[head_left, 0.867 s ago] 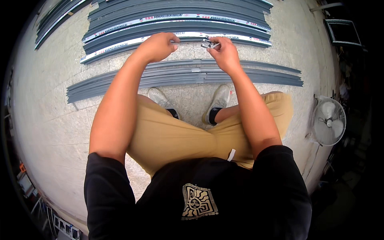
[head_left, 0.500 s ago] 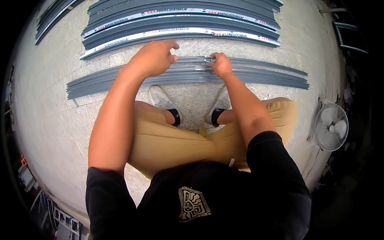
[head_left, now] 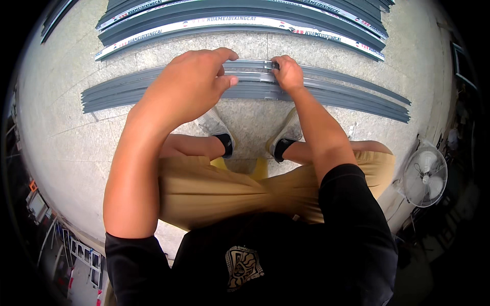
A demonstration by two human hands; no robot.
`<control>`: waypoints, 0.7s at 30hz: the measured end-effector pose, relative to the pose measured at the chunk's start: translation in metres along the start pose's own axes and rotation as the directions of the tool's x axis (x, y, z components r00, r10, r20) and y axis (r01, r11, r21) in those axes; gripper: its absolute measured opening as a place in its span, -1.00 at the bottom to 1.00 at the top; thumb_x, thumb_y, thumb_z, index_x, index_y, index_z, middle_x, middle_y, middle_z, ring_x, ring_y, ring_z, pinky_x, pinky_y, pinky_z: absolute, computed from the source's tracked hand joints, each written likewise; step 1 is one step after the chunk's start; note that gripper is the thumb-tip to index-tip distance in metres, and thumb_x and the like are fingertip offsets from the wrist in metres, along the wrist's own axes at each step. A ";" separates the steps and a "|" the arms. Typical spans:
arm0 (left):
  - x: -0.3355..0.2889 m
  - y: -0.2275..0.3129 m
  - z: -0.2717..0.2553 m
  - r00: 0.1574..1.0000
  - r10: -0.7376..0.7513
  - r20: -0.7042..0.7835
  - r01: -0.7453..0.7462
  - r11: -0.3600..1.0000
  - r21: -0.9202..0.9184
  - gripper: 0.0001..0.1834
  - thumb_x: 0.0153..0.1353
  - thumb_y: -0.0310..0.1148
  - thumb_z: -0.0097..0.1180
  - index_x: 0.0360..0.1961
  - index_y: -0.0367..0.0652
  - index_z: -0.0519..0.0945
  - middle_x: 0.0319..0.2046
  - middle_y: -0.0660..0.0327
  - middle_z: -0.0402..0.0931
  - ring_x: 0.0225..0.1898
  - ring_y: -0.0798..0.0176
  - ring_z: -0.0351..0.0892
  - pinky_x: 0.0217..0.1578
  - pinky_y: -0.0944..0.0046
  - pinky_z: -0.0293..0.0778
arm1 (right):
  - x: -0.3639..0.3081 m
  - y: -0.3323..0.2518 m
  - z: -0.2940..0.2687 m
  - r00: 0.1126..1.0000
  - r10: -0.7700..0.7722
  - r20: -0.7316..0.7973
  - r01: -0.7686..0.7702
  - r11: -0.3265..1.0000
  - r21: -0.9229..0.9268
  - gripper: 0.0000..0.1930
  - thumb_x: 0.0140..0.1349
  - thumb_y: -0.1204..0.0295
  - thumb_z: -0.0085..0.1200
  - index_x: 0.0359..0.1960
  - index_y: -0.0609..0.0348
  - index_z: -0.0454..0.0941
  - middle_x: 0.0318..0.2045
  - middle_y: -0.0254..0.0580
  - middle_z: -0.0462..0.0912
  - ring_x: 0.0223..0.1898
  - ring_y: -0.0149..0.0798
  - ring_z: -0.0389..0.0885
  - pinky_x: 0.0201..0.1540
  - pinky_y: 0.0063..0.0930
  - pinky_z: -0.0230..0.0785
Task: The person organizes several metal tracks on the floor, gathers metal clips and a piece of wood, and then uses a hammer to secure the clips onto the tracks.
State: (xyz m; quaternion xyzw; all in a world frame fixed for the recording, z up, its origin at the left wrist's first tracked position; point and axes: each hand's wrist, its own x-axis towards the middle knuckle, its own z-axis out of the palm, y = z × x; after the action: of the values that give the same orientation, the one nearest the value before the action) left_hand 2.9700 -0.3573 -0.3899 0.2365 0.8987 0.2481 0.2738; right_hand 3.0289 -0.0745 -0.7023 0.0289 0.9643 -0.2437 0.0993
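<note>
Long grey metal profiles (head_left: 250, 92) lie side by side on the floor in front of my feet, running left to right. My right hand (head_left: 289, 74) is closed at the far profile, its fingertips pinching a small metal bracket (head_left: 274, 65) against that profile. Most of the bracket is hidden by the fingers. My left hand (head_left: 196, 76) reaches over the profiles to the left of it. Its thumb and forefinger are apart, with nothing between them.
A larger stack of grey profiles with white printed film strips (head_left: 224, 23) lies beyond. More profiles (head_left: 56, 20) are at the far left. A round fan (head_left: 425, 176) stands to the right. Between my shoes (head_left: 214, 125) something yellow (head_left: 261, 168) shows beneath me.
My right hand has brought the bracket onto the far profile; before, the bracket stuck out visibly from the fingers. My left hand has shifted slightly nearer the right one. The view has tilted.
</note>
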 end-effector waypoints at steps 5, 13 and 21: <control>0.001 0.001 0.002 1.000 0.024 -0.003 -0.024 1.000 0.002 -0.59 0.43 -0.32 0.28 0.26 -0.13 0.63 -0.20 0.02 0.74 -0.20 -0.08 0.73 -0.11 0.02 0.61 | 0.000 -0.002 -0.004 1.000 0.003 0.022 -0.003 1.000 -0.002 -0.66 0.20 0.41 0.38 0.05 -0.04 0.75 0.02 -0.18 0.72 0.14 0.01 0.67 0.22 -0.13 0.54; -0.005 0.001 0.004 0.999 0.036 -0.030 -0.034 0.999 0.042 -0.58 0.43 -0.30 0.28 0.27 -0.12 0.63 -0.22 0.04 0.74 -0.20 -0.05 0.74 -0.13 0.03 0.62 | 0.003 -0.007 -0.009 0.994 0.021 0.106 -0.013 0.997 -0.073 -0.65 0.24 0.41 0.36 0.09 -0.05 0.74 0.05 -0.22 0.72 0.20 -0.04 0.65 0.26 -0.15 0.53; -0.008 0.000 0.007 0.994 0.048 -0.100 -0.044 0.998 0.042 -0.60 0.44 -0.25 0.28 0.23 -0.14 0.66 -0.23 0.01 0.75 -0.22 -0.08 0.74 -0.15 0.01 0.61 | 0.001 -0.002 -0.006 0.990 -0.060 0.129 0.075 0.990 -0.117 -0.66 0.32 0.38 0.29 0.13 -0.01 0.66 0.03 -0.15 0.69 0.17 0.02 0.67 0.22 -0.12 0.55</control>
State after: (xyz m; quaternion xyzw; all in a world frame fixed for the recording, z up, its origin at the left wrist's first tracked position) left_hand 2.9804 -0.3597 -0.3922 0.2499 0.9104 0.2479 0.2176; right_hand 3.0265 -0.0739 -0.6963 -0.0252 0.9697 -0.1889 0.1527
